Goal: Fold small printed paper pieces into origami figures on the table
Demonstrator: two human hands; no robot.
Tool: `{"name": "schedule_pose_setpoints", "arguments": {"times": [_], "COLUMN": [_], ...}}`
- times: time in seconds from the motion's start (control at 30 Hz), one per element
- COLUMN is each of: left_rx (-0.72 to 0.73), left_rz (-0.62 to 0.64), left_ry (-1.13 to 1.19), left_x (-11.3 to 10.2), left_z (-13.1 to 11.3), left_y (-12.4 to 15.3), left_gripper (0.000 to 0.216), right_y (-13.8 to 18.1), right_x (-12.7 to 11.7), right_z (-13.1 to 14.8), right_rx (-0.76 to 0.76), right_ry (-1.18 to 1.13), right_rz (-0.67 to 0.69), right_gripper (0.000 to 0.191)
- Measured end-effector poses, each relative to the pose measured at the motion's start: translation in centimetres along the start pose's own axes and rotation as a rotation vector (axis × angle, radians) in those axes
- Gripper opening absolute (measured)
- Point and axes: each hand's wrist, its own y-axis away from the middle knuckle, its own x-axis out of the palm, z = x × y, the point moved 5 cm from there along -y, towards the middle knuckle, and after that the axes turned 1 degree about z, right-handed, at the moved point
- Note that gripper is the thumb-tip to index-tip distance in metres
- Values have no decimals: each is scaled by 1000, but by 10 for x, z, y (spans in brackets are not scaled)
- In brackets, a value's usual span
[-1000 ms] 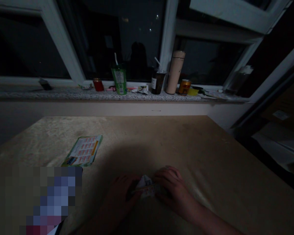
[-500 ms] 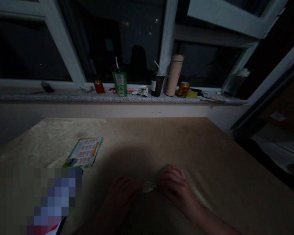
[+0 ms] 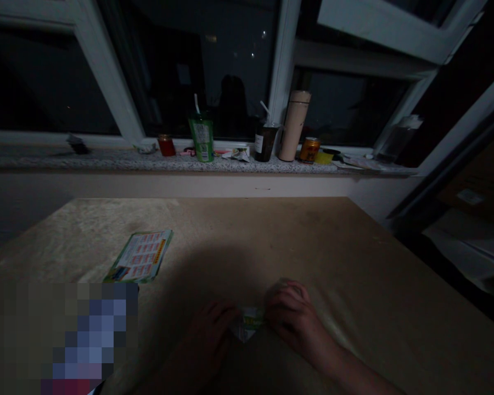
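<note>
Between my hands is a small piece of folded paper [image 3: 249, 322], whitish with green print and a pointed lower corner. My left hand [image 3: 209, 333] lies in deep shadow, its curled fingers closed on the paper's left side. From the other side my right hand [image 3: 291, 318] pinches the right edge, fingers bent and pressed together. Both hands rest low over the brown table [image 3: 313, 236]. My fingertips partly hide the paper's edges.
A stack of printed green-and-white sheets [image 3: 144, 255] lies to the left, beside a blurred-out patch. Along the windowsill [image 3: 119, 160] stand a red jar [image 3: 166, 146], a green cup [image 3: 202, 137], a dark cup [image 3: 265, 144], a pink flask [image 3: 294, 127] and an orange can [image 3: 309, 150].
The folded paper shows more of itself now, with its green print and a point turned towards me. Both hands have shifted only slightly.
</note>
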Motion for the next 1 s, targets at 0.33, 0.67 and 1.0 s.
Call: {"name": "schedule_pose_setpoints", "arguments": {"times": [0.33,0.67,1.0], "left_rx": [252,232,211], "left_rz": [84,245,302], "left_ry": [-188,-112,-118], "left_x": [-2,11,7], "left_z": [-38,-40,-42], "left_y": [9,12,4], "left_gripper": [63,73,68], "right_y": [-2,-3,-5], "right_x": [1,2,6], "right_z": [0,-2,-6], "right_rx": [21,43,150], "right_ry": [-29,-40,-99], "right_rz": [32,37,50], "right_gripper": [7,5,10]}}
